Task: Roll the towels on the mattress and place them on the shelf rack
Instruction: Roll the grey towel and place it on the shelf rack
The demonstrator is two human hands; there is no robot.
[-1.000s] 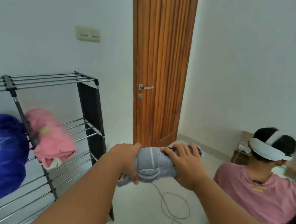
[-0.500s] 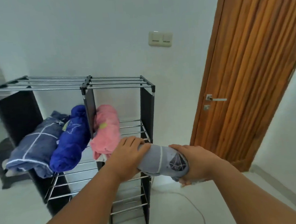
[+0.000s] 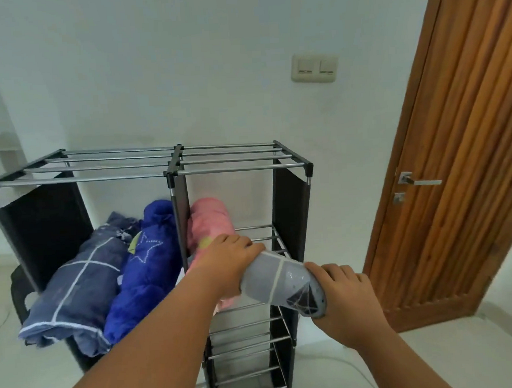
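Now both sets of fingers [image 3: 337, 271] are clamped on the grey rolled towel [image 3: 279, 281] at centre frame: left hand [image 3: 229, 263] on its far end, right hand [image 3: 345, 296] cupping the near end. Its long axis points into the shelf rack [image 3: 291, 209], toward bare rods right of the pink roll [image 3: 210, 223].

Left hand [image 3: 227, 263] and right hand [image 3: 342, 299] outstretched, fingers curled.

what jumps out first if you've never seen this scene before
Two bare hands, left hand and right hand, hold a rolled grey towel at the right bay of a black shelf rack. Three rolled towels already lie on its shelf: pink, bright blue, checked navy. A wooden door stands on the right.
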